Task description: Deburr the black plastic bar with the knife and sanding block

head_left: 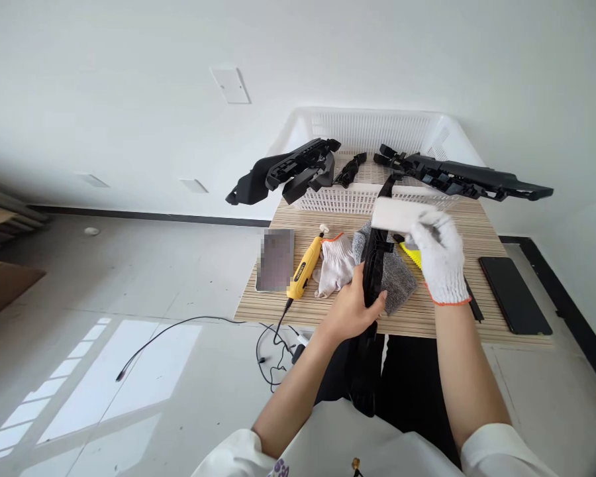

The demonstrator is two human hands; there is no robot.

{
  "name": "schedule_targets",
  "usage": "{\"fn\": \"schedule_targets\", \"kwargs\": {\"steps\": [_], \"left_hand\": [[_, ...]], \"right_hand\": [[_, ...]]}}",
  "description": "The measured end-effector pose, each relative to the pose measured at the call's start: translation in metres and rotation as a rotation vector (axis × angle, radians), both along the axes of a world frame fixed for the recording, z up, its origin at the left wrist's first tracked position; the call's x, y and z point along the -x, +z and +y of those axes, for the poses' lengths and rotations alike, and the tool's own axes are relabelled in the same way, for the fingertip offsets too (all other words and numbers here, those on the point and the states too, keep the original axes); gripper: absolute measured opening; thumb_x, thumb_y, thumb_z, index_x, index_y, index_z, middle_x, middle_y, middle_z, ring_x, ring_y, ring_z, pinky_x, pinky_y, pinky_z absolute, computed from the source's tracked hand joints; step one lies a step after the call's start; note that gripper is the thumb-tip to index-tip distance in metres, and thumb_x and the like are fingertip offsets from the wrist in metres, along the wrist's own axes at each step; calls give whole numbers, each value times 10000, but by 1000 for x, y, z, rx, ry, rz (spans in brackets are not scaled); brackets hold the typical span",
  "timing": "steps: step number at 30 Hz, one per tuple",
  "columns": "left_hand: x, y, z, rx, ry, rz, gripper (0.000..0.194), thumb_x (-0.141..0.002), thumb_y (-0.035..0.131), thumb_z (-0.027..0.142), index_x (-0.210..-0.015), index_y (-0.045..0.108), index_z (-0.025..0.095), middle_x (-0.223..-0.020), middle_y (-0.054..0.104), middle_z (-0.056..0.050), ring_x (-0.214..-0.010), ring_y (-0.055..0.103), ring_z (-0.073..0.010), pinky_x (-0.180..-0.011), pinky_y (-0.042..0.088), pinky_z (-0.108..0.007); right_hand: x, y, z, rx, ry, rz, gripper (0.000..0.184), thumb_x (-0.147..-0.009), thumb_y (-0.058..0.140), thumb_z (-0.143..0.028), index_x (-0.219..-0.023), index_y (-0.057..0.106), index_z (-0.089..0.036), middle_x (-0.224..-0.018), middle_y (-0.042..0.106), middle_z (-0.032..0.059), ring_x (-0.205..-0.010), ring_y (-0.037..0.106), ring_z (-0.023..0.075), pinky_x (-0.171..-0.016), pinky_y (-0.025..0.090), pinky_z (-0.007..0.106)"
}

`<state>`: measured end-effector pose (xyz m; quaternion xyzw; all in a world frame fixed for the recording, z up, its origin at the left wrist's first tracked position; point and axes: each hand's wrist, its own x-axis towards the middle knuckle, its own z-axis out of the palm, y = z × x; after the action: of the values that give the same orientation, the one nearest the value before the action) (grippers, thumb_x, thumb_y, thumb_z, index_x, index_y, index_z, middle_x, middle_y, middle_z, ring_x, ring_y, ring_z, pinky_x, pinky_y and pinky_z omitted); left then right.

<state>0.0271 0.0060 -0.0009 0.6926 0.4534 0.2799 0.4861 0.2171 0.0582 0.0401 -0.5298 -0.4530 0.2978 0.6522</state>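
My bare left hand [355,308] is wrapped around a long black plastic part [373,271], which runs from near the basket down over my lap. On my right hand [440,252] is a white knitted glove with an orange cuff. Its fingers grip a white rectangular block [395,214], held across the upper part of the black piece; whether the two touch I cannot tell. Behind the part, a grey cloth [400,281] lies on the table. Left of it are a second white glove [336,262] and a yellow corded rotary tool [305,268] with a white tip.
A white plastic basket [367,199] at the back holds several black plastic parts [467,175], some jutting past its sides. A black phone [514,295] lies at the right of the striped table [248,308]. Black cables [189,319] trail over the floor at left.
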Motion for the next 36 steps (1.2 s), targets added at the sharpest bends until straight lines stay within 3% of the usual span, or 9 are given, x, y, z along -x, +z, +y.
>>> {"fn": "schedule_targets", "kwargs": {"steps": [6,11,14,18,21,25,30,33,36], "left_hand": [[0,0,0,-12,8,39,724,-997,586,447,-1567,295,111,-1217,747,-191,-1046,792,-346,-912,626,-483],[0,1,0,-32,0,37,695,-999,579,436,-1556,309,118,-1316,722,-217,-1166,756,-373,-996,598,-523],[0,2,0,-41,17,43,685,-996,585,433,-1545,322,119,-1286,730,-208,-1184,748,-379,-1000,596,-524],[0,0,0,-6,10,35,693,-1002,586,442,-1555,316,125,-1180,755,-174,-1064,785,-353,-907,627,-486],[0,-1,0,-17,13,46,701,-1002,582,450,-1556,316,114,-1186,749,-179,-1031,786,-349,-902,625,-493],[0,0,-1,-32,24,62,711,-1001,581,452,-1555,314,94,-1215,750,-195,-1117,758,-372,-958,603,-507],[0,1,-1,-43,26,64,685,-995,594,431,-1541,327,115,-1236,745,-183,-1156,742,-365,-996,590,-505],[0,2,-1,-34,31,52,702,-989,603,434,-1542,315,113,-1252,736,-190,-1177,736,-366,-1022,579,-514],[0,1,-1,-24,28,42,692,-991,593,438,-1538,324,109,-1217,743,-187,-1149,749,-366,-991,589,-504]], "right_hand": [[1,1,3,4,-78,107,214,-810,740,-339,-981,627,-279,-832,646,-58,-623,581,92,-574,530,245],[3,-2,-1,70,11,83,255,-748,810,-331,-930,656,-242,-1083,706,-4,-724,654,90,-626,583,243],[5,-2,-4,11,-92,162,358,-813,737,-339,-1156,645,-296,-1023,680,-37,-660,627,72,-594,576,229],[3,1,-1,41,48,63,625,-783,773,-284,-1377,588,-336,-1194,700,2,-733,665,108,-572,593,249],[0,4,6,-9,-108,137,456,-827,711,-283,-1276,633,-312,-1111,715,-11,-632,610,71,-544,568,228],[-1,7,16,147,48,144,415,-759,787,-318,-1162,700,-268,-913,718,-25,-549,576,70,-480,536,218],[3,8,25,-34,-161,272,324,-764,762,-364,-1052,671,-247,-813,679,-58,-510,531,43,-478,499,185],[7,7,29,99,-5,239,359,-746,799,-374,-1061,685,-246,-833,702,-42,-527,565,58,-475,498,195],[10,3,30,93,-98,273,358,-768,797,-426,-1051,667,-249,-789,676,-52,-514,554,60,-481,503,202]]}}
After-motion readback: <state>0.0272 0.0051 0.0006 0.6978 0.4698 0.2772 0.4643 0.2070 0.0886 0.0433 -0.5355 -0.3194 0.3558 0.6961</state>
